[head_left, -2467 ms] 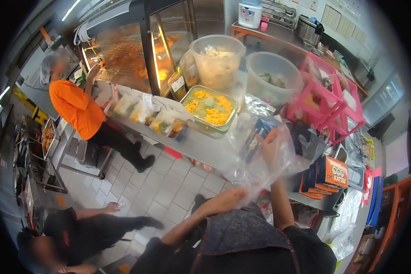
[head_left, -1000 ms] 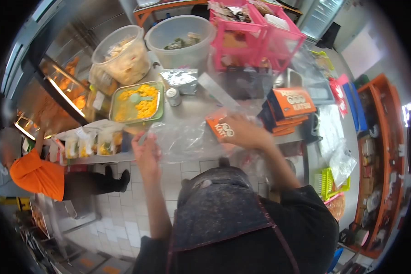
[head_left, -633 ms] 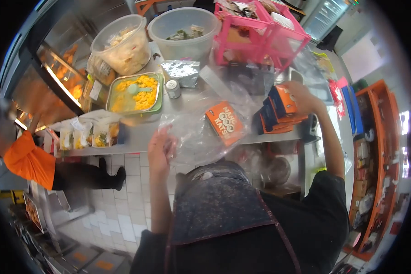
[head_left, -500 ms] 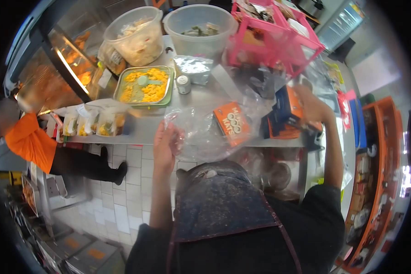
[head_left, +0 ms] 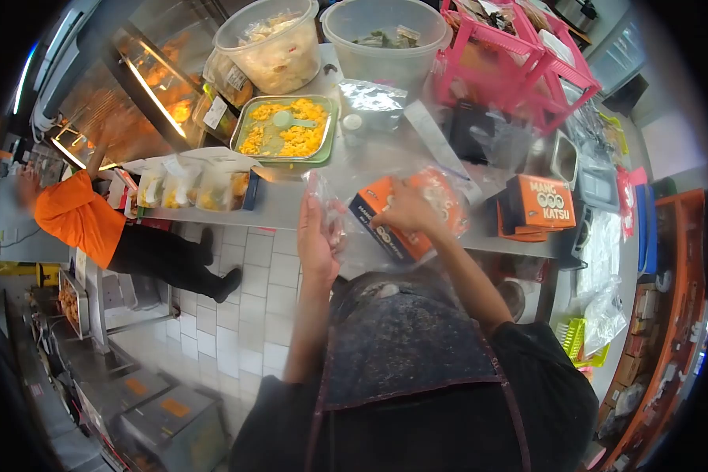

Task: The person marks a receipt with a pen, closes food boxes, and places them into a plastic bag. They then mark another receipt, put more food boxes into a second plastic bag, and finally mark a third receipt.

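My left hand (head_left: 317, 242) is closed on the edge of a clear plastic bag (head_left: 340, 232) near the counter's front. My right hand (head_left: 409, 211) grips an orange and dark blue food box (head_left: 367, 230), tilted at the mouth of the bag. Behind that hand, a second orange box (head_left: 442, 191) with white lettering lies within the clear plastic. Right of my hands, a stack of similar boxes (head_left: 544, 203) stands near the counter edge. How far the gripped box is inside the bag is hard to make out.
A metal tray (head_left: 322, 151) of yellow food with a green scoop stands behind my left hand. Two plastic tubs (head_left: 386, 51) and pink baskets (head_left: 499, 79) line the back. Filled open boxes (head_left: 200, 195) sit at left, near a person in an orange shirt (head_left: 82, 212).
My right hand has moved left from the stack with a box, bringing it to the bag. My left hand keeps its hold on the bag. The camera view has shifted left.
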The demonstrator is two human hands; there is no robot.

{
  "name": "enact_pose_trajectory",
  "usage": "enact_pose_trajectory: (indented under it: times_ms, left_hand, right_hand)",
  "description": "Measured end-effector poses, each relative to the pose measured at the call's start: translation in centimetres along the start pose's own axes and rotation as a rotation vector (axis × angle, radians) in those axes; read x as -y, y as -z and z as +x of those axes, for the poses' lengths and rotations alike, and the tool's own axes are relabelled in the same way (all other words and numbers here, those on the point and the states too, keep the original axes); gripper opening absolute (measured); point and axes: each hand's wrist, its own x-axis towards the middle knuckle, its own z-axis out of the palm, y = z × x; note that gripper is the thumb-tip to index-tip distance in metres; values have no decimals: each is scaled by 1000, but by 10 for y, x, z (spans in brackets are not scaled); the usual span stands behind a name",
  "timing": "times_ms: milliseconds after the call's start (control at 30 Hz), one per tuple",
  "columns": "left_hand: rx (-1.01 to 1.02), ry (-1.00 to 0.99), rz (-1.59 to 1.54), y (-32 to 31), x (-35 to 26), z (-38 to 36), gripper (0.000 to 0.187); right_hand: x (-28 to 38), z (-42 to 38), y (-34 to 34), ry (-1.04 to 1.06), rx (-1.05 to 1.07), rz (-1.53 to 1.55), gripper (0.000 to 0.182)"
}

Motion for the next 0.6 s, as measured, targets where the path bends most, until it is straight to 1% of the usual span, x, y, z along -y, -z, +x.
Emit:
enact_pose_trajectory:
  times_ms: [33,67,100,133,167,200,233,267,300,333,367,433,500,533,567,600]
  left_hand:
    - [-15,-50,10,-3,-4,0,47]
    - [-20,-53,11,-4,-10,-1,47]
    - [41,-73,-7,-4,-16,-3,46]
    - [103,-91,-23,-4,-19,-6,46]
    - [102,-89,-21,-5,-21,-8,46]
    - [92,-23,-40,-6,-22,-10,47]
    - [84,42,-60,-7,-22,-12,48]
    - [88,41,-56,-5,-20,-13,48]
    - [130,-33,-76,-1,-15,-13,53]
    - [172,-104,-95,1,-14,-14,59]
    - [178,-100,-90,0,-14,-15,59]
    - [103,-206,-74,-4,-17,-16,77]
    - [112,-228,-89,-5,-18,-14,78]
    - [118,-253,-103,-6,-19,-13,80]
    - [117,-250,-110,-7,-20,-13,80]
    - [112,-243,-49,-9,-20,-13,79]
  right_hand:
    - [2,-1,-4,-174,-18,-65,117]
    - [3,-4,-6,-216,-19,-152,110]
    - [3,-2,-11,-213,-13,-152,110]
    - [-1,3,-20,-157,-112,-253,104]
    - [-6,8,-30,-100,-215,-351,97]
    - [-14,16,-43,-100,-217,-349,97]
    - [-20,25,-54,-110,-284,-449,90]
    - [-29,32,-62,-121,-353,-547,84]
    - [-29,27,-62,-123,-359,-543,84]
    - [-30,14,-60,-46,-456,-485,79]
    - [-31,2,-54,29,-551,-426,75]
    - [-13,-35,3,-211,-41,-432,70]
    - [-9,-70,63,-330,373,-594,67]
    - [-20,-93,95,-188,328,-504,63]
    - [-9,-111,147,-178,486,-208,57]
    - [-27,-134,183,-150,433,278,49]
